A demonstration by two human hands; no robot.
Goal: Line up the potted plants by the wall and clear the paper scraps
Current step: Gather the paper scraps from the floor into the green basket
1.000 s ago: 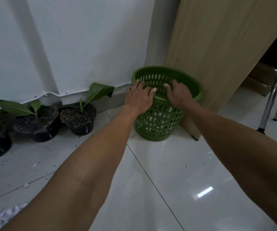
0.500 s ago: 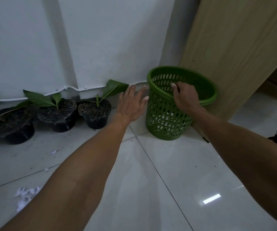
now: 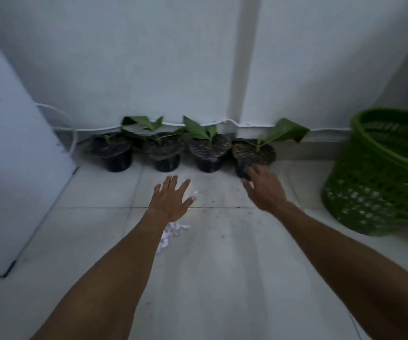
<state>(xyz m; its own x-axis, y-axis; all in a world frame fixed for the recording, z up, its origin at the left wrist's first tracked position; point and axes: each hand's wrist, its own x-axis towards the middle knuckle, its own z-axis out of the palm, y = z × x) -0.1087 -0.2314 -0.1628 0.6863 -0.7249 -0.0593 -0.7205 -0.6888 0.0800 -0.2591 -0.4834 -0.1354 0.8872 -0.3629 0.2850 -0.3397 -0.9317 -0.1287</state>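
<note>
Several black potted plants stand in a row against the white wall: the leftmost pot (image 3: 114,153), then a second pot (image 3: 165,153), a third pot (image 3: 209,153) and the rightmost pot (image 3: 253,153). White paper scraps (image 3: 173,230) lie on the tiled floor, partly hidden under my left wrist. My left hand (image 3: 171,200) hovers open above the floor, fingers spread. My right hand (image 3: 265,190) is open too, its fingertips at the base of the rightmost pot. A green plastic basket (image 3: 379,177) stands at the right.
A white panel (image 3: 14,168) leans in at the left, down to the floor. A white cable (image 3: 217,123) runs along the wall behind the pots. Soil crumbs and one small scrap (image 3: 195,192) dot the tiles.
Both hands have left the green basket and swung left to the pots. The view has turned left, so the basket now sits at the right edge and the paper scraps lie centre.
</note>
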